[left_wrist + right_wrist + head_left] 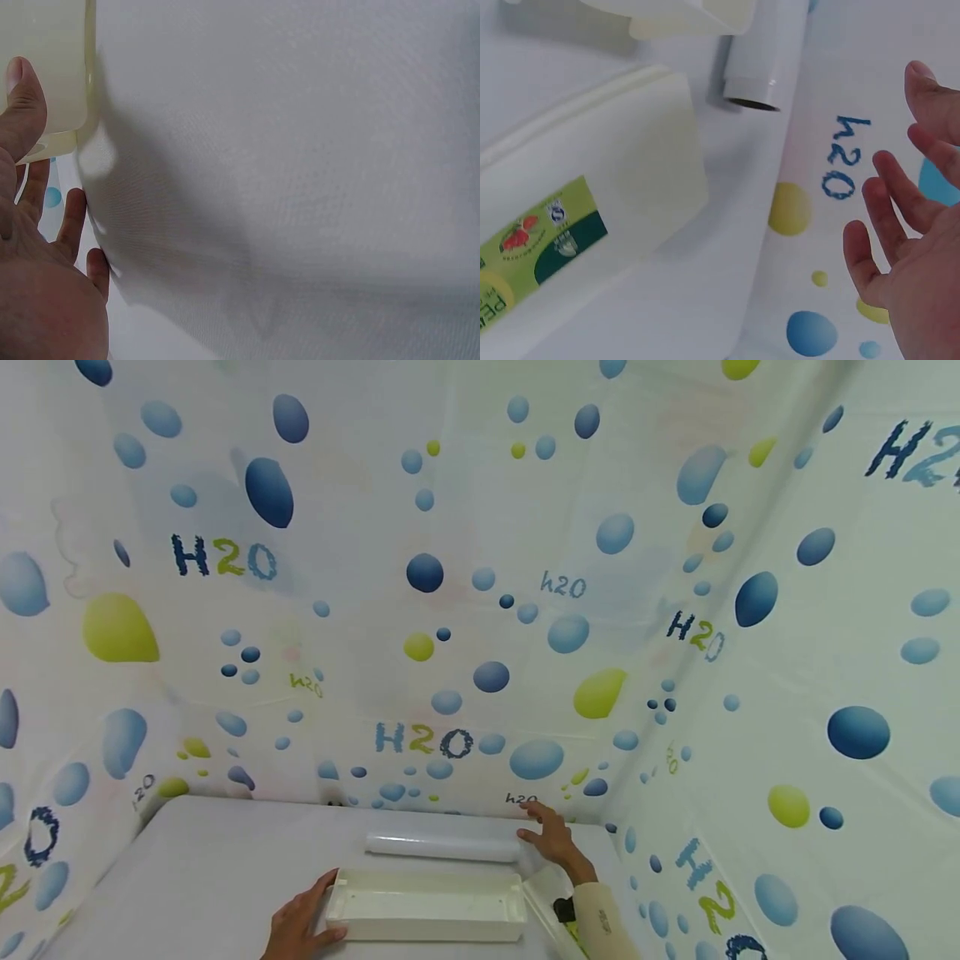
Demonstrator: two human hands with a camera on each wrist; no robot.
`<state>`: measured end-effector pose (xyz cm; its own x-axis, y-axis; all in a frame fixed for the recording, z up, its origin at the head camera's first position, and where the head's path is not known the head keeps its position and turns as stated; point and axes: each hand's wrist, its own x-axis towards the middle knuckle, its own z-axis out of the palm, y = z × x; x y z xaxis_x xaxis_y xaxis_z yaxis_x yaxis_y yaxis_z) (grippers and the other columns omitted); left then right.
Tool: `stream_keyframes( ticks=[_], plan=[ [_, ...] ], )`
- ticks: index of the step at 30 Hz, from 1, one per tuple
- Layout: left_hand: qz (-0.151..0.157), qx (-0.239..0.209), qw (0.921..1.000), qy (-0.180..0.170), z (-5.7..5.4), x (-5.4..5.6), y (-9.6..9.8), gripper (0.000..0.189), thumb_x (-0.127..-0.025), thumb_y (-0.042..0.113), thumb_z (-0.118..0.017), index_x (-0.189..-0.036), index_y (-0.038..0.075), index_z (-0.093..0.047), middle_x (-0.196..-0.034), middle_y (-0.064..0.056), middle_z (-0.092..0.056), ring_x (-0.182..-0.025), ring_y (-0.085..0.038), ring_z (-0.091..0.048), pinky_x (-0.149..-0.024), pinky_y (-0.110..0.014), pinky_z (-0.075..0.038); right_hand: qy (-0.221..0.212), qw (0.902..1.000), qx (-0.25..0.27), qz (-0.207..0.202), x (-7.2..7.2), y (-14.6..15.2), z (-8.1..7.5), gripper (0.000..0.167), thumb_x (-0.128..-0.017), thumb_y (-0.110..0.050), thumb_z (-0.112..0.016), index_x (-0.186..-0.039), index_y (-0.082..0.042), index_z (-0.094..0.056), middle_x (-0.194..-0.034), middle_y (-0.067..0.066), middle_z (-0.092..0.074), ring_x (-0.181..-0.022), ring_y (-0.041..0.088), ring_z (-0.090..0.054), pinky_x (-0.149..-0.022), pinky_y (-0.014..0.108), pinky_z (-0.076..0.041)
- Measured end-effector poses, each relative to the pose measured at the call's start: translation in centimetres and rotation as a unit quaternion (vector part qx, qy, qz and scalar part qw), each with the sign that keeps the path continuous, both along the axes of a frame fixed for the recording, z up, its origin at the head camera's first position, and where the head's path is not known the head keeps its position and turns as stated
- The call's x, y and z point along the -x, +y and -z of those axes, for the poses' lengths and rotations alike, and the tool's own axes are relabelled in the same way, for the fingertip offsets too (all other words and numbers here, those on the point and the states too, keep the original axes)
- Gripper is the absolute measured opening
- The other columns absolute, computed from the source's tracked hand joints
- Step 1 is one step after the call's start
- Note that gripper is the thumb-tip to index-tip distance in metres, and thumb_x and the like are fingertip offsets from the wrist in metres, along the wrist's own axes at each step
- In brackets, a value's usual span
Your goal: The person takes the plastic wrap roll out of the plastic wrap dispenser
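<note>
A long, pale, open-topped plastic box (427,930) lies lengthwise on the table. My left hand (298,920) grips its left end, the thumb near the front corner; in the left wrist view the thumb lies over the pale box (56,90) and the other fingers extend behind it. Behind the box rests a shiny white roll of plastic film (442,844), its hollow core end visible in the right wrist view. My right hand (557,845) hovers near the roll's right end, fingers spread and loosely bent, holding nothing.
A matching long white lid-like piece (649,142) with a green and yellow label (544,247) lies at an angle right of the box, partly behind the right sleeve (602,920). The white table (225,852) meets printed cloth walls (480,527) at the back and sides.
</note>
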<state>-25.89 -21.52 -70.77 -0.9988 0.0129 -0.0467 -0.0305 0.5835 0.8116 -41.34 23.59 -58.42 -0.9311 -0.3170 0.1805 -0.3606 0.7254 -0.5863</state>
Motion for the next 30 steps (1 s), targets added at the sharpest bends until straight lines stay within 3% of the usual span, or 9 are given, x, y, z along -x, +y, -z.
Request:
stream_keyframes(
  ticks=[7,18,24,30],
  plan=[
    [0.007,0.003,1.0000,0.001,-0.1,0.0,-0.2,0.102,-0.090,0.049,-0.087,-0.165,0.006,-0.035,-0.170,-0.030,-0.042,-0.149,-0.058,-0.042,-0.111,-0.082,-0.022,0.008,0.9994,0.002,0.033,-0.8,0.7,-0.8,0.054,-0.100,-0.016,-0.078,-0.150,-0.004,-0.061,-0.144,0.029,-0.067,-0.129,0.055,-0.062,-0.105,0.084,-0.037],
    [0.004,0.009,0.9999,0.004,-0.2,0.2,0.0,0.101,-0.089,0.051,-0.086,-0.164,0.007,-0.035,-0.169,-0.030,-0.042,-0.146,-0.058,-0.044,-0.110,-0.080,-0.024,0.067,0.9953,-0.045,0.054,-2.0,3.3,-0.9,0.057,-0.099,-0.022,-0.081,-0.149,-0.004,-0.061,-0.137,0.024,-0.071,-0.120,0.047,-0.067,-0.096,0.071,-0.046],
    [0.008,0.011,0.9999,-0.001,-0.1,0.3,0.1,0.100,-0.092,0.051,-0.084,-0.165,0.005,-0.033,-0.169,-0.031,-0.042,-0.144,-0.057,-0.045,-0.108,-0.081,-0.025,0.055,0.9935,-0.050,0.087,-2.9,4.9,-0.3,0.059,-0.095,-0.020,-0.084,-0.147,-0.005,-0.063,-0.137,0.020,-0.072,-0.119,0.043,-0.067,-0.096,0.068,-0.046],
    [0.006,0.023,0.9997,0.002,0.2,0.4,0.1,0.102,-0.092,0.055,-0.083,-0.165,0.004,-0.033,-0.169,-0.031,-0.043,-0.145,-0.058,-0.046,-0.107,-0.083,-0.027,0.026,0.9914,-0.054,0.116,-4.4,6.0,-0.4,0.065,-0.094,-0.025,-0.086,-0.150,-0.005,-0.061,-0.141,0.020,-0.070,-0.125,0.043,-0.063,-0.102,0.073,-0.044]
  ],
)
